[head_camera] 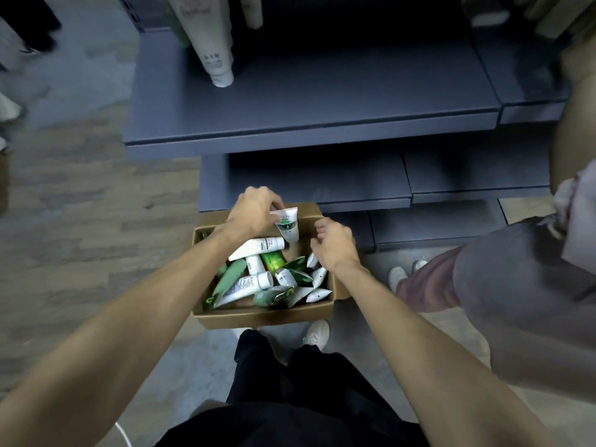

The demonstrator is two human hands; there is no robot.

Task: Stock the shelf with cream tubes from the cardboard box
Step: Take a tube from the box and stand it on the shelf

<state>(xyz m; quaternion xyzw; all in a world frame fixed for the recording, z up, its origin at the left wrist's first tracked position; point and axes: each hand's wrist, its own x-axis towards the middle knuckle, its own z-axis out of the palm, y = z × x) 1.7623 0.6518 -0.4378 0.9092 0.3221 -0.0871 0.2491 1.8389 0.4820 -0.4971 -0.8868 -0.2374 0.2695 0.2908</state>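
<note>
An open cardboard box (264,316) sits on the floor in front of me, filled with several white and green cream tubes (254,282). My left hand (254,211) is over the box's far edge, shut on a white tube with a green label (288,225), cap end down. My right hand (333,245) hovers over the box's right side with its fingers loosely curled and nothing in it. The dark grey shelf (316,124) is above the box, and a white tube (214,46) stands on it at the left.
Lower grey shelf tiers (322,195) step down behind the box. Another person in grey clothes (522,285) stands close at the right, with white shoes (398,275) near the box. My own dark trousers and white shoe (317,333) are below the box.
</note>
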